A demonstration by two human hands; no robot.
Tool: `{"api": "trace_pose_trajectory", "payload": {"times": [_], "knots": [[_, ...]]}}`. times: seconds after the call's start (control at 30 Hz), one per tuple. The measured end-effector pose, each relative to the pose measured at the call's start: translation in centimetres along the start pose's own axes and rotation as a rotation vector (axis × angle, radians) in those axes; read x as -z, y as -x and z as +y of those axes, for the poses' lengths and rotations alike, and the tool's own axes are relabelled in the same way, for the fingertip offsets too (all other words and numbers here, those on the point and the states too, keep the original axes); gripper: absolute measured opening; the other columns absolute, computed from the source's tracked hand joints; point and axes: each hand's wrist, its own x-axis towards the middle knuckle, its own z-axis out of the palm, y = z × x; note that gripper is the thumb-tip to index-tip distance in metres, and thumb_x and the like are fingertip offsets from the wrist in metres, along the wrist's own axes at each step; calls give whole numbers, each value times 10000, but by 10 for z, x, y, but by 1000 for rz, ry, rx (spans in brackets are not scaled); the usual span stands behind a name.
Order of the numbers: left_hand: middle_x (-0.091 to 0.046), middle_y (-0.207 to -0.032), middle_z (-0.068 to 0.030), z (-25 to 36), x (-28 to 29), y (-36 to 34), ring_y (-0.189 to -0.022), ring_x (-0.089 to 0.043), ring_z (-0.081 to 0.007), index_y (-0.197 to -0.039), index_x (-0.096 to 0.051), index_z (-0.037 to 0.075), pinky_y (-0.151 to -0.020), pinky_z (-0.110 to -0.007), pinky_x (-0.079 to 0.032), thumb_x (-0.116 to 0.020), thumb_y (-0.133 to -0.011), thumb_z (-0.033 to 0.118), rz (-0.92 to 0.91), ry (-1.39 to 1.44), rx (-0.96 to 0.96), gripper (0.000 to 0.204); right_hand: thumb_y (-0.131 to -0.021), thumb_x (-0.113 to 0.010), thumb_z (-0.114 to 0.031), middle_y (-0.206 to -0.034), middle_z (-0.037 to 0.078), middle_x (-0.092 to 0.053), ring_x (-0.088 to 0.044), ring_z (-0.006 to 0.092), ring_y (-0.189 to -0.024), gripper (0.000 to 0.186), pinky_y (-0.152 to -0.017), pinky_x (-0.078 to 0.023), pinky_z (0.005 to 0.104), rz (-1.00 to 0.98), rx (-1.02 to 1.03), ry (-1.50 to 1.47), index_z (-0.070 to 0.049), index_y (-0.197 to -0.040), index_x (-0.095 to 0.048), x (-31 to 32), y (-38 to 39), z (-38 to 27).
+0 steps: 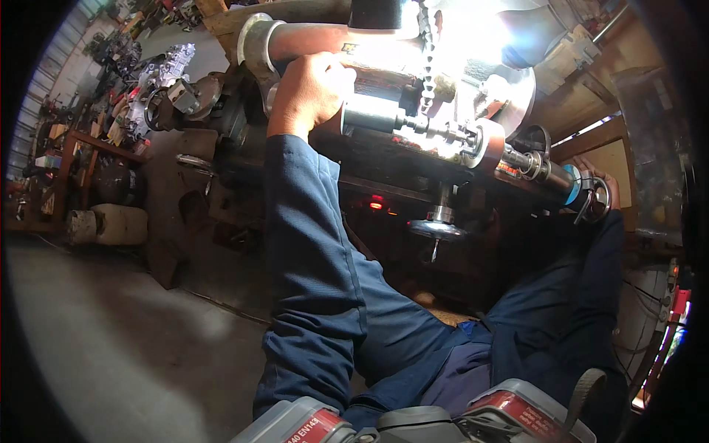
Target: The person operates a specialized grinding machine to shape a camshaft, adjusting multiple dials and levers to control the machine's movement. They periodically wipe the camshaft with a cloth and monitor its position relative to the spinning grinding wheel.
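A workshop machine with a long, shiny spindle [436, 131] stretches across the upper middle. My left hand [314, 88] is closed at the left end of a grey metal cylinder [371, 113], just under a reddish round housing [314, 42]. Its fingers curl away from view, so what they hold is hidden. Far to the right, my right hand [607, 183] is partly hidden behind a small metal handwheel [593, 201] at the spindle's right end. Its fingers bend around the wheel's far side, beside a blue ring [572, 184].
A larger handwheel [437, 228] juts out below the machine, towards my knees. A chain [427, 66] hangs over the spindle in bright glare. To the left stand a beige plastic can [120, 224] and heaped metal parts [173, 65]. Clear filter cases [306, 421] fill the lower edge.
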Motion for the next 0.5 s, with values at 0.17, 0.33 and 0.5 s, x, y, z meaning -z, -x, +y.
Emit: {"api": "trace_pose_trajectory", "payload": {"times": [0.17, 0.33, 0.5], "knots": [[-691, -906, -190, -4, -1, -1, -846, -673, -357, -911, -721, 49, -769, -409, -536, -605, -843, 274, 62, -17, -14, 262, -974, -314, -289, -1527, 190, -280, -243, 287, -1429, 598, -1169, -192, 401, -24, -8, -7, 56, -1460, -267, 10, 0, -4], [-710, -864, -157, -5, -1, 0, -768, -683, -218, -1049, -689, 8, -727, -329, -522, -590, -867, 227, 3, -47, -35, 301, -975, -317, -292, -1524, 190, -285, -249, 288, -1427, 598, -1168, -194, 402, -24, -14, -9, 56, -1459, -269, 7, 1, 3], [-710, -861, -163, -5, -2, -1, -776, -688, -246, -1025, -697, 17, -729, -344, -524, -588, -869, 240, 31, -88, -81, 293, -975, -319, -295, -1522, 191, -289, -254, 290, -1424, 599, -1167, -197, 402, -8, -38, -9, 56, -1458, -272, 6, -3, 2]]}}
